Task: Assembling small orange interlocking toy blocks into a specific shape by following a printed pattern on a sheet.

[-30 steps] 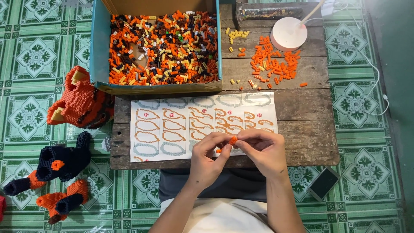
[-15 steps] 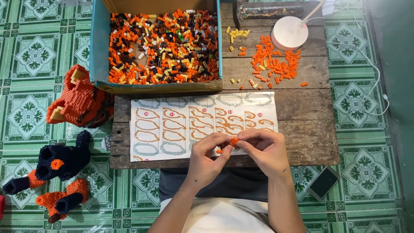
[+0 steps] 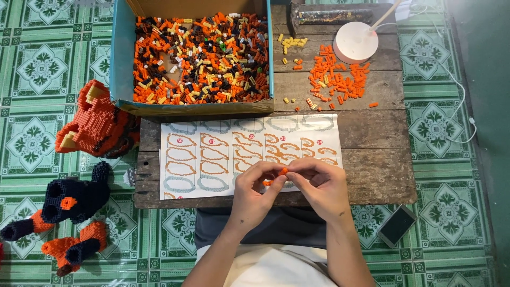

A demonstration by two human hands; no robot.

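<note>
At the far left of the frame, on the green tiled floor (image 3: 32, 64), sat an orange brick figure (image 3: 95, 122), and below it a black figure (image 3: 74, 199) with orange parts. Right of these, the upper left of the wooden counter (image 3: 372, 175) carried an open box (image 3: 121, 58) heaped with orange, black and yellow bricks. Just below the box lay a white sheet (image 3: 212, 159) printed with rows of outlined shapes, reaching across the counter's middle. At lower centre the left hand (image 3: 255, 194) and the right hand (image 3: 319, 188) met over the sheet's lower right corner, hiding that corner. Their fingertips were pinched narrow on a small orange piece (image 3: 283, 170), held between the two hands just above the sheet; a second orange bit showed under the left thumb. Up and to the right, well apart from the hands, a loose pile (image 3: 334, 77) of orange bricks lay beside a white round lamp base (image 3: 356, 42), with a few yellow bricks (image 3: 292, 42) to its left. At lower right a phone (image 3: 397, 226) rested on the floor, just off the counter's corner.
</note>
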